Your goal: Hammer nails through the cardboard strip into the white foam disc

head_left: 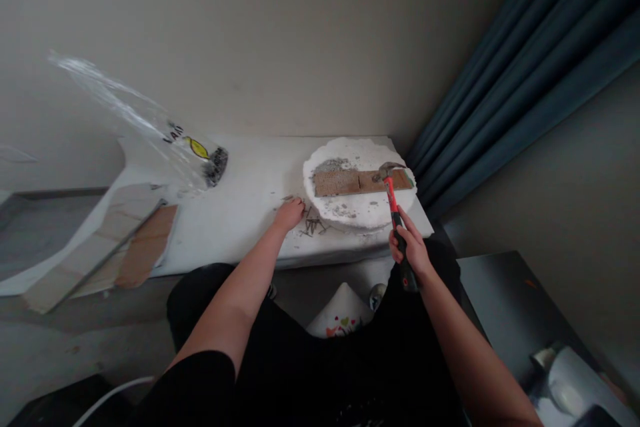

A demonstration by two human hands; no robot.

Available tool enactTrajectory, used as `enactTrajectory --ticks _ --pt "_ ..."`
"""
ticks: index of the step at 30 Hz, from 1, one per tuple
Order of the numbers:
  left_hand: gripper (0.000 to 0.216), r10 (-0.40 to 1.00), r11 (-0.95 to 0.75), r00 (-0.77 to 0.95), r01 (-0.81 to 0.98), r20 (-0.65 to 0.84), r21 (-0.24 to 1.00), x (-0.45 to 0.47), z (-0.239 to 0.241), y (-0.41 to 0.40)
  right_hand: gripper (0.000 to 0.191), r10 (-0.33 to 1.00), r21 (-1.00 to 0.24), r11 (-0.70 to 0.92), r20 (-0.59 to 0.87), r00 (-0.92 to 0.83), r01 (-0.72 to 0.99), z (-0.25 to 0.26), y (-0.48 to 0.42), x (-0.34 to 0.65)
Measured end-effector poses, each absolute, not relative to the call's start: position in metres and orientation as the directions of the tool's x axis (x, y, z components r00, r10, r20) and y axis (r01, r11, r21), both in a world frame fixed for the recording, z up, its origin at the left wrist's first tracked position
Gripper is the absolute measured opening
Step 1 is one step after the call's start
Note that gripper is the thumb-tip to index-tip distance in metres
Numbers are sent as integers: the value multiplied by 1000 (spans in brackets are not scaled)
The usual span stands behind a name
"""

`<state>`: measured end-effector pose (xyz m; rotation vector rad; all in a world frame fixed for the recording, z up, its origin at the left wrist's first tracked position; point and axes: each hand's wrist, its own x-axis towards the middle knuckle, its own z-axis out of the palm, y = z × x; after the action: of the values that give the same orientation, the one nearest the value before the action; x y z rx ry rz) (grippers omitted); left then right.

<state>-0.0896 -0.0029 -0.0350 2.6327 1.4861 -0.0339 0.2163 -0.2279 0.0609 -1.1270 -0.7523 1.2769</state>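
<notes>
My right hand (413, 240) is wrapped around the black grip of a claw hammer (391, 199) with a red neck. The hammer's head lies over the right part of a narrow brown wooden board (337, 183). That board rests on a rough-edged round white block (360, 209), and a dark line stands out near its middle. My left hand (290, 214) is down on the white surface, left of the block, its fingers curled together beside a pile of loose nails (314, 225). Whatever those fingers pinch is hidden.
A clear plastic bag (197, 153) with dark contents stands on the white-covered table (255, 173) at left. Cardboard pieces (145, 247) lean over the table's left end. Blue curtains (500, 73) hang on the right. A white bag (340, 313) sits between my legs.
</notes>
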Motion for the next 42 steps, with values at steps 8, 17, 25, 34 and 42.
enactTrajectory --ticks 8,17,25,34,42 --pt "23 989 -148 121 895 91 421 -71 -5 3 100 960 -939 -67 -153 234 -339 52 -214 214" --pt "19 909 -414 255 482 328 772 -16 25 13 100 946 -912 -119 -225 235 -392 46 -195 198" --pt "24 859 -500 391 496 332 710 32 20 23 90 956 -928 -151 -225 188 -342 41 -197 206" --pt "27 862 -494 395 518 317 698 40 7 30 88 960 -927 -163 -227 162 -337 44 -201 212" --pt "23 868 -485 387 523 312 701 39 9 28 87 963 -926 -160 -223 152 -341 43 -201 212"
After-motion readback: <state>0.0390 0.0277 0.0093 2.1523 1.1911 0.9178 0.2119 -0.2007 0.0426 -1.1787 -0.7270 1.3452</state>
